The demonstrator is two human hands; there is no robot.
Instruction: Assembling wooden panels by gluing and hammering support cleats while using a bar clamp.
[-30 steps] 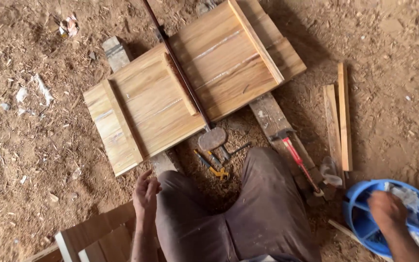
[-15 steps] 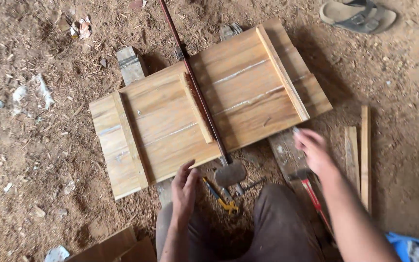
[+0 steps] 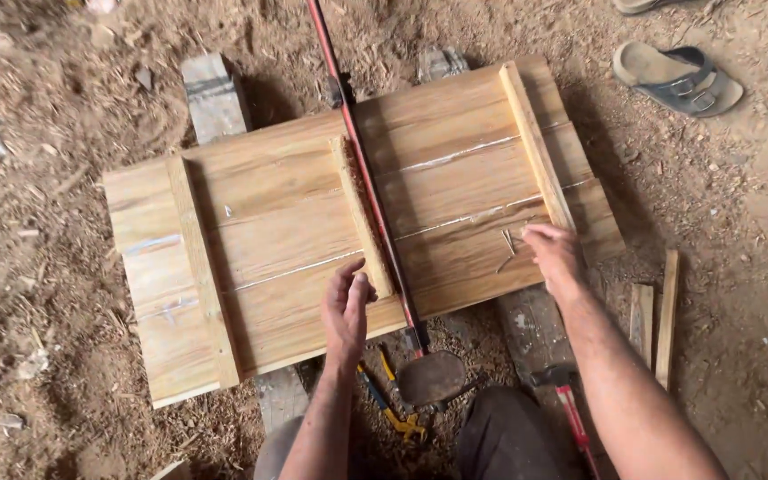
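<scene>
The wooden panel [image 3: 295,240] lies flat on the ground, made of long boards joined side by side, with three cross battens on top: one at the left [image 3: 202,276], one in the middle [image 3: 362,218], one at the right [image 3: 537,147]. The left hand [image 3: 347,307] rests on the panel at the lower end of the middle batten, its fingers [image 3: 359,283] loosely curled and touching the batten, holding nothing. The right hand [image 3: 555,256] lies on the panel near the lower end of the right batten, fingers [image 3: 535,233] bent and spread a little; whether they hold something I cannot tell. Just left of these fingers are a few nails [image 3: 507,244] on the wood, about three.

Between the two hands a long red bar clamp [image 3: 362,169] crosses the panel, close beside the middle batten. Below the left hand, off the panel, lies a yellow-handled tool [image 3: 393,413]. Below the right hand there is one hammer [image 3: 560,391] with a red handle. To the right of the right arm lie two thin wood strips [image 3: 655,320]. Far above the right hand one sandal [image 3: 677,78] lies on the sawdust-covered ground [image 3: 46,373]. Wooden blocks [image 3: 213,93] support the panel from under.
</scene>
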